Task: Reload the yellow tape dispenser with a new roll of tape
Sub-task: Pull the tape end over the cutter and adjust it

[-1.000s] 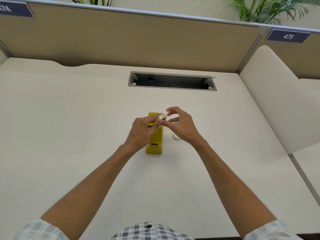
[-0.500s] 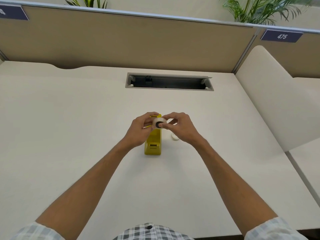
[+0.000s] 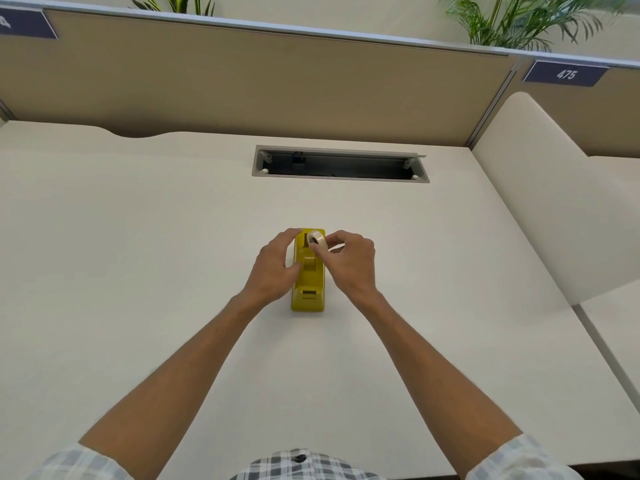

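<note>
The yellow tape dispenser (image 3: 308, 285) stands upright on the white desk (image 3: 138, 271), its long axis pointing away from me. My right hand (image 3: 349, 261) pinches a whitish tape roll (image 3: 317, 240) on edge, just above the dispenser's far well. My left hand (image 3: 275, 263) curls around the dispenser's left side, with the thumb against its flank and the fingertips at its far top corner. The dispenser's near end with the cutter slot is uncovered.
An open cable trough (image 3: 341, 164) is set into the desk farther back. A tan partition (image 3: 259, 84) closes the far side, and a white side panel (image 3: 554, 220) rises on the right. Plants stand behind the partition.
The roll was held between both hands above the dispenser; now only my right hand holds it, lower over the far well. My left hand has dropped onto the dispenser's side.
</note>
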A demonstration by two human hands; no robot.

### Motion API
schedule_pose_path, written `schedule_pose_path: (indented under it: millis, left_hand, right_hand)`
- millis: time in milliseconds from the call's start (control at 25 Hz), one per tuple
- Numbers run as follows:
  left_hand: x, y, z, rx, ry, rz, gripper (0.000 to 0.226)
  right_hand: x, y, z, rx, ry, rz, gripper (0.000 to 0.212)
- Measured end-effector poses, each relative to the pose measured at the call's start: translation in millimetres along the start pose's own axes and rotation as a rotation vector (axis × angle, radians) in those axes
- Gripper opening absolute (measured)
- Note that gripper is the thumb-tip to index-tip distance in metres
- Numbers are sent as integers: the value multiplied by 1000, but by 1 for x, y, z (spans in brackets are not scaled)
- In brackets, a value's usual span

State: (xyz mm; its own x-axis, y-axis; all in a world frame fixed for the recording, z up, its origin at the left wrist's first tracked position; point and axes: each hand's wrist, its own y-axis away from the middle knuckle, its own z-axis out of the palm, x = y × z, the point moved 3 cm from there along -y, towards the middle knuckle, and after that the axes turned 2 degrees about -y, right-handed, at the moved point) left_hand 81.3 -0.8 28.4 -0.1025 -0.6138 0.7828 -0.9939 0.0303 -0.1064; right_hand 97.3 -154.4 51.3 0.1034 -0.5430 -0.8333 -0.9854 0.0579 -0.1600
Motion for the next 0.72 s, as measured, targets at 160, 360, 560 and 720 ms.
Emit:
schedule_pose_path:
  millis: [160, 360, 560, 720]
  left_hand:
    - [-11, 2, 6, -21, -32, -31, 61]
    - [-10, -1, 4, 21, -23, 47, 53]
    - [-7, -8, 7, 11, -35, 99, 51]
    - [-8, -14, 9, 30, -67, 67, 49]
  right_hand:
    - [-4, 6, 14, 21, 48, 19, 23]
    - [-9, 10, 22, 64, 169, -8, 24]
    - [-8, 8, 23, 61, 218, 9, 23]
    - [-10, 4, 25, 80, 233, 42, 25]
